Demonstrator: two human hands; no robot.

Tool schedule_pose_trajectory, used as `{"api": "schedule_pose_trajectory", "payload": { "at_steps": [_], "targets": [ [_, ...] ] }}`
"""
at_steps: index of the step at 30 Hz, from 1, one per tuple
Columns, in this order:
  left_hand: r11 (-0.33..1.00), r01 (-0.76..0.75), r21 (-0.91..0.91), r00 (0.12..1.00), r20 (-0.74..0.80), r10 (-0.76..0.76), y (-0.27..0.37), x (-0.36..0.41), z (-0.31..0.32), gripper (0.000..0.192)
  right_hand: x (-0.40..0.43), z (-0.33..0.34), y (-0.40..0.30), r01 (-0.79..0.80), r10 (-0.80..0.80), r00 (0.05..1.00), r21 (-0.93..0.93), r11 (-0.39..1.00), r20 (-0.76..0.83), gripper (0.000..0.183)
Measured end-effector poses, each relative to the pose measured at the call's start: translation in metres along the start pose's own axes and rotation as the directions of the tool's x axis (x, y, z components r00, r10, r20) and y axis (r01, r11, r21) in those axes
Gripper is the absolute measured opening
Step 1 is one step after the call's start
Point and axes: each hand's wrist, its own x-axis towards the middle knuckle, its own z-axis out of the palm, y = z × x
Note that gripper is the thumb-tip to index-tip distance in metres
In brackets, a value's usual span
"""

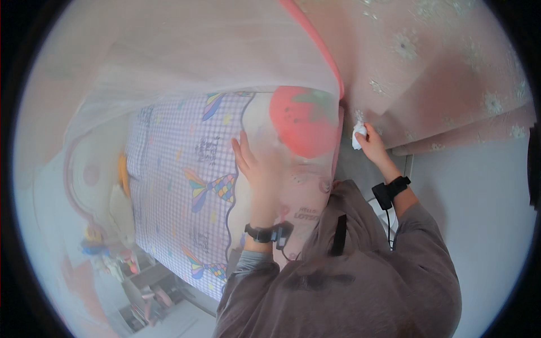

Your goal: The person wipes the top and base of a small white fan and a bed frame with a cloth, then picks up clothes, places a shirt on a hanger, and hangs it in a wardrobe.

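Note:
My right hand (372, 145) grips a crumpled white tissue or cloth (358, 137) beside the pink floral curtain (422, 76). Fingers spread a little, my left hand (250, 167) holds nothing and is over the bed, at the wavy edge of a purple checked sheet (181, 164) with mermaid-tail prints. Haze blurs that hand and forearm, perhaps sheer netting; whether the palm touches the bedding I cannot tell. Just right of it is a large red strawberry print (304, 120) with a green leaf. Pink printed bedding (304, 190) lies nearest my body.
Sheer white netting (219, 46) with a pink border (321, 40) hangs over the bed. A pale headboard (91, 177) stands at the far left. Below it are shelves (146, 274) with small items. A black device is strapped to each wrist, its cable running towards my body.

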Motion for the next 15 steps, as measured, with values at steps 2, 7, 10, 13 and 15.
{"api": "schedule_pose_trajectory", "payload": {
  "at_steps": [2, 7, 10, 13, 15],
  "targets": [
    [0.999, -0.035, -0.028, 0.964, 0.261, 0.041, 0.026, -0.01, 0.013, 0.02, 0.0, -0.005, 0.041, -0.029, 0.016, 0.996, -0.158, 0.987, -0.083, 0.044],
    [0.979, -0.145, -0.14, 0.674, 0.71, 0.201, 0.013, -0.061, 0.068, 0.025, 0.019, -0.002, 0.071, -0.244, 0.231, 0.968, -0.154, 0.957, -0.102, 0.057],
    [0.991, -0.112, 0.076, 0.741, 0.671, 0.033, -0.037, -0.06, 0.081, 0.025, 0.048, 0.001, 0.117, -0.221, 0.209, 0.973, -0.146, 0.964, -0.096, 0.049],
    [0.957, -0.223, 0.187, 0.729, 0.684, 0.036, -0.054, -0.055, 0.076, 0.023, 0.072, 0.007, 0.146, -0.116, 0.102, 0.992, -0.204, 0.972, -0.078, 0.039],
    [0.942, -0.252, 0.222, 0.729, 0.683, 0.034, -0.059, -0.057, 0.076, 0.022, 0.094, 0.018, 0.164, 0.024, -0.049, 0.994, -0.253, 0.967, -0.095, 0.035]
  ]
}}
